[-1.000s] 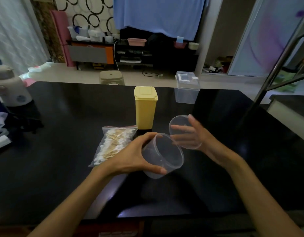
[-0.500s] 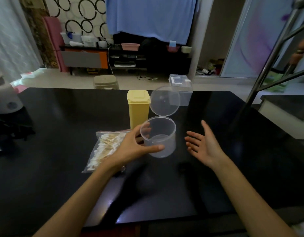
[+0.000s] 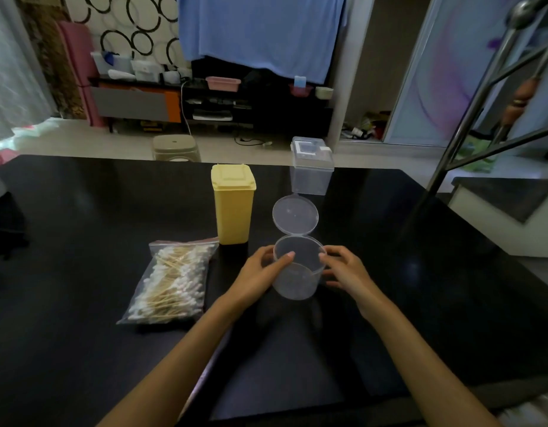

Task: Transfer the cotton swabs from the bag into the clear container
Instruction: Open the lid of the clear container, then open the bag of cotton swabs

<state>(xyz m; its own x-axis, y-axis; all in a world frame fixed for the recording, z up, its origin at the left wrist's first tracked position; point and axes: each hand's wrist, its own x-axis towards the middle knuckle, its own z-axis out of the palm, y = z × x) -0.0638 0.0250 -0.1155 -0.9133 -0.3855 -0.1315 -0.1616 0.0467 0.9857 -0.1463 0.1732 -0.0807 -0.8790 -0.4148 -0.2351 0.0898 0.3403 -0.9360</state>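
A clear round container (image 3: 297, 272) stands upright on the black table (image 3: 81, 217), empty, its hinged lid (image 3: 295, 217) flipped open and standing up behind it. My left hand (image 3: 260, 272) grips its left side, thumb on the rim. My right hand (image 3: 343, 269) holds the right side with curled fingers. A sealed clear bag of cotton swabs (image 3: 171, 282) lies flat on the table to the left of my left hand.
A yellow lidded bin (image 3: 233, 203) stands just behind the bag and left of the container. A clear square box (image 3: 311, 167) sits at the table's far edge. A metal stair rail (image 3: 469, 109) rises at the right.
The container has been set upright on the table with its lid open. My right hand, which hovered open beside it, has come in and taken hold of its right side.
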